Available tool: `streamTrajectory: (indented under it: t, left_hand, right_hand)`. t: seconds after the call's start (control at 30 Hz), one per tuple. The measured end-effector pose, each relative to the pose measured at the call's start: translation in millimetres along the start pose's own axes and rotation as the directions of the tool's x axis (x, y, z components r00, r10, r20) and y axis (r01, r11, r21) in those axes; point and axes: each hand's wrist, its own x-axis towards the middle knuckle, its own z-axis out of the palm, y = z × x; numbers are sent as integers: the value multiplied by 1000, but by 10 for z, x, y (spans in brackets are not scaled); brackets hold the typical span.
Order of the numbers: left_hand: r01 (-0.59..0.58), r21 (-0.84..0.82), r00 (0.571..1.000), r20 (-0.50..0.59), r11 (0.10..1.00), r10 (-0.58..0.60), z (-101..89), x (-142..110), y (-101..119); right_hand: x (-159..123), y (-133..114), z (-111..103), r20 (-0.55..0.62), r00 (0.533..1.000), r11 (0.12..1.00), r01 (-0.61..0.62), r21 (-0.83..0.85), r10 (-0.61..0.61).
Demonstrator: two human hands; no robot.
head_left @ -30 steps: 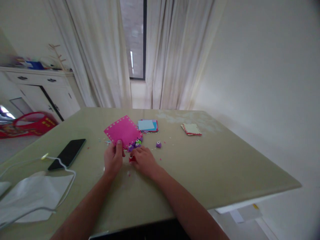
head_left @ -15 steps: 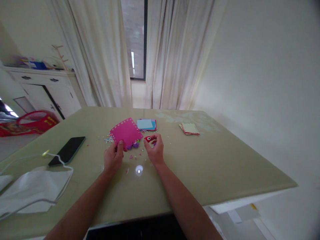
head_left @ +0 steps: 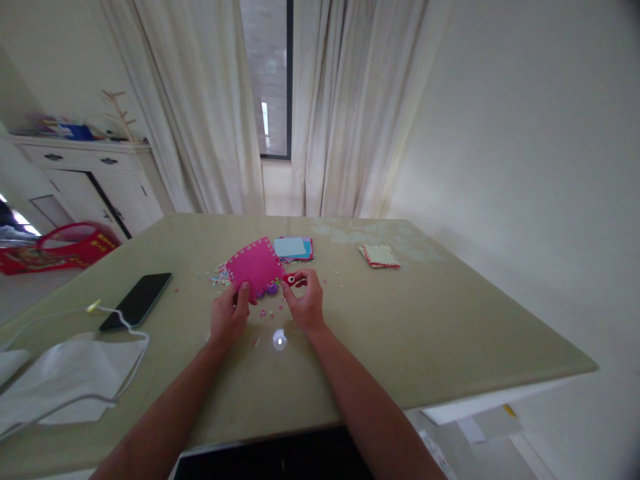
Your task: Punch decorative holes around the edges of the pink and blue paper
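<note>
Pinched by its near edge, a pink square card (head_left: 255,267) is in my left hand (head_left: 231,313), thumb on top. Small punched shapes run along several of its edges. My right hand (head_left: 307,300) is closed around a small red hole punch (head_left: 290,280) with a white-and-black eye spot. The punch is at the card's right corner; whether the edge sits inside its slot I cannot tell. Beneath the card's near edge lie purple pieces (head_left: 272,289), partly hidden. Tiny pink and pale paper cut-outs (head_left: 220,275) are scattered around the card.
Behind the pink card lies a stack of blue and pink cards (head_left: 293,249). Cream and red cards with cut edges (head_left: 381,256) sit further right. At left are a black phone (head_left: 137,300), a white cable (head_left: 143,347) and a white cloth-like item (head_left: 70,380).
My right hand has moved left with the hole punch, bringing it up to the card's right corner. The pink card has shifted slightly right and tilted a little.
</note>
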Motion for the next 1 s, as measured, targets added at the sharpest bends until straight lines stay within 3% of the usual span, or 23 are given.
streamTrajectory:
  t: [1.0]
  left_hand:
    - [-10,-69,1000,8,998,10,3,-18,44]
  right_hand:
    - [-13,-72,-20,-22,994,991,109,-73,-111]
